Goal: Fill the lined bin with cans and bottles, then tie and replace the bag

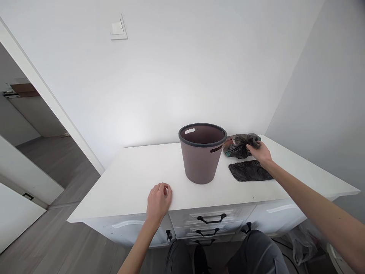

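Note:
My right hand [261,153] is closed on the gathered top of a filled black garbage bag [238,147], which rests at the back right of the white cabinet top. Coloured contents show through its thin plastic. A flat, folded black garbage bag [249,171] lies in front of it, partly under my right forearm. To the left of both stands a mauve trash bin [201,163], upright, with a dark rim and cut-out handles. My left hand [159,201] rests near the front edge, fingers curled in, with nothing visible in them.
The white cabinet [137,167] has drawers and doors with black handles below its top. White walls stand behind and to the right, with a light switch [117,28] at upper left. An open doorway is on the left. A clear plastic bag [302,243] lies low at right.

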`<act>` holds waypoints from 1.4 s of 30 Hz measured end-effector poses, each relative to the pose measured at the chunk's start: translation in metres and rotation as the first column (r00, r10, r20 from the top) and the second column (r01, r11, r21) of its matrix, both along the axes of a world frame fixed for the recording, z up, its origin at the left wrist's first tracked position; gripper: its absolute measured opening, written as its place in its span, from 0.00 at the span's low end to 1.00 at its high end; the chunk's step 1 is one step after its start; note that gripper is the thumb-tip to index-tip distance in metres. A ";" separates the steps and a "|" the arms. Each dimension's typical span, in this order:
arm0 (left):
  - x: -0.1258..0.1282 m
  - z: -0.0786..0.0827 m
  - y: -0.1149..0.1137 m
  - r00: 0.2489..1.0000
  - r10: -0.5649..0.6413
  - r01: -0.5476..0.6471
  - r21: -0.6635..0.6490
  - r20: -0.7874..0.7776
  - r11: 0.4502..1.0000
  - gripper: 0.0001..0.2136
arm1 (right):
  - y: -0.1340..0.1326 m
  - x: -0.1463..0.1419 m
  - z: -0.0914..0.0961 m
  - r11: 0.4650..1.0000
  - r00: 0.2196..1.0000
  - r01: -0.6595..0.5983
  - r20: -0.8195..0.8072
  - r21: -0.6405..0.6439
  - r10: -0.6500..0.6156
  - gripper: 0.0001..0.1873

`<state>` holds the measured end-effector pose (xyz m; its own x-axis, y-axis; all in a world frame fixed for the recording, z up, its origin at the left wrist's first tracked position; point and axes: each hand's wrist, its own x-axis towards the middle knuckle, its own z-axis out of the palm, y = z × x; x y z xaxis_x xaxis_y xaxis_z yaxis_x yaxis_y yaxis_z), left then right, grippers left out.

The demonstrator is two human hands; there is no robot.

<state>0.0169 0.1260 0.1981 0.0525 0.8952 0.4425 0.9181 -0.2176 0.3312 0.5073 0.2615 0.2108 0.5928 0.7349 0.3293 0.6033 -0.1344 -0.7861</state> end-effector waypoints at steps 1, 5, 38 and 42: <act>0.000 0.000 -0.001 1.000 0.003 -0.003 0.001 -0.002 1.000 0.12 | -0.008 -0.001 -0.007 1.000 1.000 -0.012 -0.007 -0.013 0.012 0.28; 0.001 -0.001 -0.004 1.000 0.019 -0.019 0.011 -0.015 1.000 0.11 | -0.040 -0.014 -0.051 0.993 0.981 -0.096 0.161 -0.065 0.106 0.41; -0.003 -0.007 0.000 0.999 0.052 -0.052 0.004 -0.013 0.999 0.10 | -0.103 -0.057 -0.102 0.894 0.784 -0.079 0.526 -0.441 0.329 0.37; -0.003 -0.006 0.001 0.999 0.054 -0.054 -0.001 -0.005 0.999 0.11 | -0.101 -0.057 -0.102 0.895 0.785 -0.081 0.526 -0.438 0.328 0.37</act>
<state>0.0141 0.1266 0.1924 0.0064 0.8974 0.4411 0.9303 -0.1671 0.3264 0.4502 0.1606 0.1085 0.2034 0.9517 0.2301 0.9674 -0.1591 -0.1972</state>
